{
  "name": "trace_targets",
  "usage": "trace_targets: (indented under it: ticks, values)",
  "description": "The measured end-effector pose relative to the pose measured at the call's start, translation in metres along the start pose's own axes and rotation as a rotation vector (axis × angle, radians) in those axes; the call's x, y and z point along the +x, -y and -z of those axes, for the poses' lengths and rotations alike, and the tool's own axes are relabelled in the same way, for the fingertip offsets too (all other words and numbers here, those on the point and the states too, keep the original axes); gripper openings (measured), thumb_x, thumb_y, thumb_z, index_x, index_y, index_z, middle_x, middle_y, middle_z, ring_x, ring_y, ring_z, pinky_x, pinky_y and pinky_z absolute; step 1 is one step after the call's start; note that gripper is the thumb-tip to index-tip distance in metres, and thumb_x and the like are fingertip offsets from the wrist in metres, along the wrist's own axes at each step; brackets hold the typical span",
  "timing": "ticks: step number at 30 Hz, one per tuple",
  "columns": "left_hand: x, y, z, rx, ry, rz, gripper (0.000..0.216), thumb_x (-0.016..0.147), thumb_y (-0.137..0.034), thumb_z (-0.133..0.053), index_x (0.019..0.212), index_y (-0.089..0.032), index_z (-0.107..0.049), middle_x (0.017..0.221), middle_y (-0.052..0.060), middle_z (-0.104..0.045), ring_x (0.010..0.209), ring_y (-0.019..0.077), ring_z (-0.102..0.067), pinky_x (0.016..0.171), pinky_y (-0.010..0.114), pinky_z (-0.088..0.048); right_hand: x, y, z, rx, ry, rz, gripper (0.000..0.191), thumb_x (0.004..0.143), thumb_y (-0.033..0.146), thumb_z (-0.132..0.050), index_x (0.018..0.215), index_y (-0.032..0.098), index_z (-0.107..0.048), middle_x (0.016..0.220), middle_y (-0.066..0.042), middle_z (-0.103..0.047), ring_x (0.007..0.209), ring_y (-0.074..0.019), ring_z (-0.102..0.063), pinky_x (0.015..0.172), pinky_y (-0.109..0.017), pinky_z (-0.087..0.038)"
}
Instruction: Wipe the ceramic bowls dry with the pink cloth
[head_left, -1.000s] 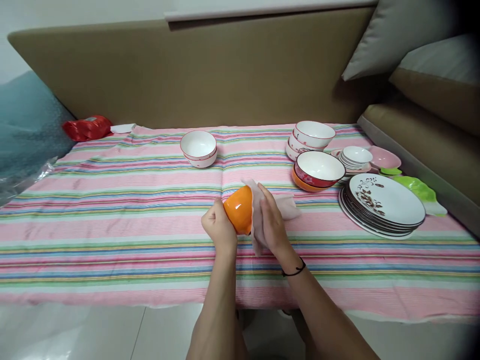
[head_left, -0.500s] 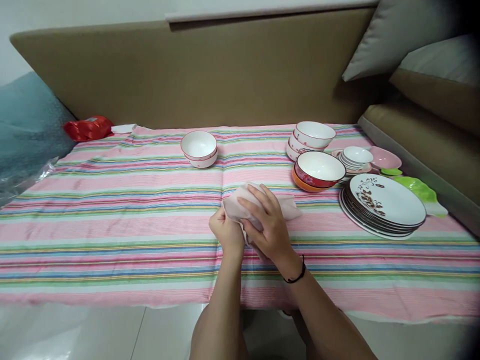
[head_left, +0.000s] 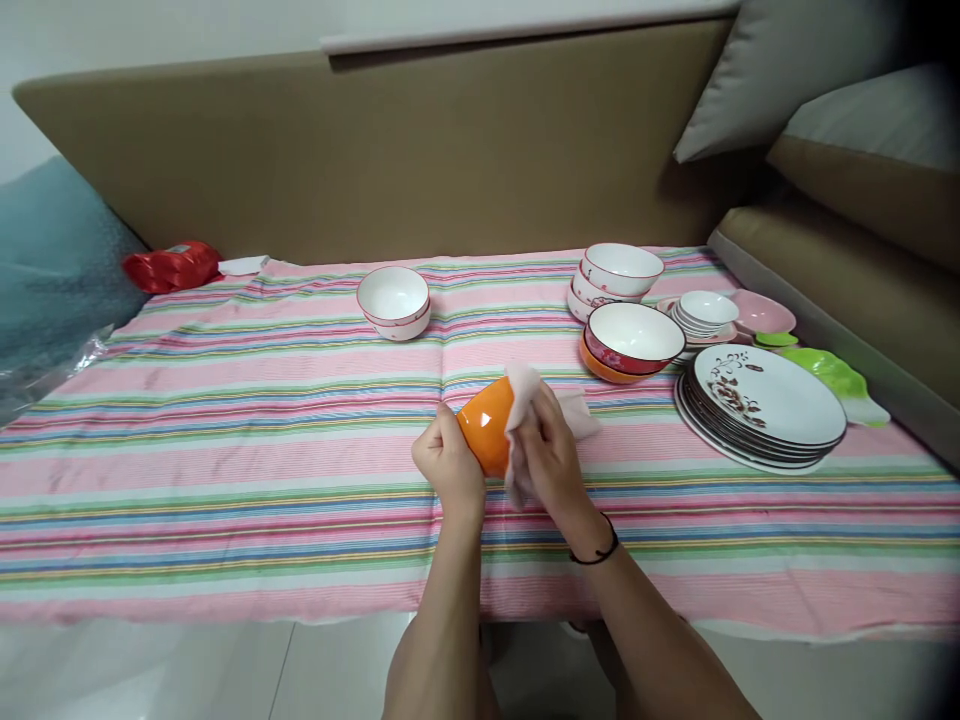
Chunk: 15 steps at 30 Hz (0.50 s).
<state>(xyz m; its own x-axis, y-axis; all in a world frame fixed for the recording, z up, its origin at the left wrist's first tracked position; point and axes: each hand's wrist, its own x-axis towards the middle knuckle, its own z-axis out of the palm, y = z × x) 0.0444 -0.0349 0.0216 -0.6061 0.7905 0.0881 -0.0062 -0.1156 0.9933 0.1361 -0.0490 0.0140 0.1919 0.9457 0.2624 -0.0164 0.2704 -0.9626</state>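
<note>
An orange bowl (head_left: 484, 428) is tilted on its side above the striped cloth, its glossy outer wall showing. My left hand (head_left: 450, 460) is closed around its left edge. On the other side my right hand (head_left: 551, 450) grips a pale pinkish cloth (head_left: 519, 400), pressed against the bowl's right part. A tail of the cloth trails out to the right behind the fingers. The inside of the bowl is hidden from view. Closest on the right are a red floral bowl (head_left: 634, 338) and the orange bowl (head_left: 607, 370) it is nested in.
White bowls (head_left: 394, 297) are stacked at the back centre, more white bowls (head_left: 622, 268) at the back right. Further right stand a pile of plates (head_left: 772, 400), small white dishes (head_left: 705, 310), a pink dish (head_left: 761, 312) and a green leaf-shaped dish (head_left: 832, 380). A red package (head_left: 172, 267) lies far left.
The cloth that covered the bowl has been drawn rightward, baring the orange outer wall. My right hand has shifted slightly right and its fingers have curled; my left hand keeps its hold.
</note>
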Motion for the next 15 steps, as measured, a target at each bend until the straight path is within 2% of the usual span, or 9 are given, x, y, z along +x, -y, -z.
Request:
trace_targets:
  ticks: [2,3,6,8,10,12,15]
  values:
    - [-0.001,-0.001,0.000,0.027,0.005,-0.008,0.045,0.085,-0.034,-0.048,0.054,-0.022,-0.018,0.051,-0.005,-0.017,0.049,0.0077,-0.017,0.045,0.025,-0.016,-0.002,0.002,0.001,-0.302,0.081,0.333,0.023,0.093,0.029,-0.048,0.111,0.025,-0.062,0.139,-0.005,-0.051,0.137,-0.0258,-0.038,0.116,-0.050,-0.027]
    - [-0.001,-0.002,0.001,0.039,0.007,-0.013,0.045,0.085,-0.034,-0.048,0.053,-0.022,-0.019,0.051,-0.005,-0.017,0.049,0.0077,-0.017,0.045,0.025,-0.016,-0.003,0.003,0.001,-0.419,0.127,0.445,0.022,0.093,0.025,-0.047,0.107,0.024,-0.063,0.145,-0.004,-0.046,0.141,-0.0266,-0.031,0.118,-0.053,-0.024]
    - [-0.002,-0.003,0.001,0.048,0.005,-0.014,0.046,0.085,-0.034,-0.049,0.052,-0.021,-0.019,0.050,-0.005,-0.017,0.049,0.0078,-0.018,0.046,0.025,-0.017,-0.006,0.005,0.000,-0.570,0.195,0.575,0.019,0.091,0.019,-0.047,0.096,0.025,-0.065,0.147,0.000,-0.045,0.144,-0.0283,-0.025,0.116,-0.056,-0.025]
    - [-0.002,-0.003,0.001,0.041,0.017,-0.035,0.047,0.085,-0.035,-0.050,0.051,-0.021,-0.020,0.050,-0.005,-0.017,0.049,0.0077,-0.018,0.046,0.025,-0.017,-0.007,0.006,-0.001,-0.555,0.164,0.556,0.022,0.093,0.020,-0.044,0.101,0.026,-0.064,0.146,0.001,-0.046,0.143,-0.0274,-0.027,0.116,-0.057,-0.026]
    - [-0.003,0.000,0.001,0.030,0.033,-0.064,0.048,0.085,-0.036,-0.051,0.052,-0.021,-0.020,0.050,-0.005,-0.017,0.049,0.0076,-0.018,0.046,0.025,-0.017,-0.007,0.004,-0.002,-0.468,0.078,0.474,0.029,0.096,0.022,-0.040,0.115,0.026,-0.061,0.146,-0.002,-0.045,0.141,-0.0256,-0.031,0.117,-0.055,-0.025]
    - [-0.003,0.003,0.001,-0.003,0.030,-0.068,0.048,0.085,-0.036,-0.052,0.053,-0.021,-0.019,0.052,-0.005,-0.016,0.049,0.0076,-0.016,0.046,0.025,-0.015,-0.006,0.001,-0.002,-0.315,-0.031,0.316,0.034,0.098,0.029,-0.038,0.126,0.025,-0.055,0.143,-0.005,-0.048,0.137,-0.0247,-0.039,0.116,-0.051,-0.030]
    - [-0.002,0.006,0.000,-0.106,-0.013,0.014,0.048,0.083,-0.038,-0.053,0.055,-0.022,-0.017,0.054,-0.005,-0.014,0.051,0.0079,-0.015,0.046,0.025,-0.014,-0.002,-0.009,0.000,-0.036,-0.114,-0.003,0.038,0.099,0.044,-0.036,0.120,0.022,-0.058,0.121,-0.008,-0.062,0.115,-0.0243,-0.058,0.100,-0.044,-0.048]
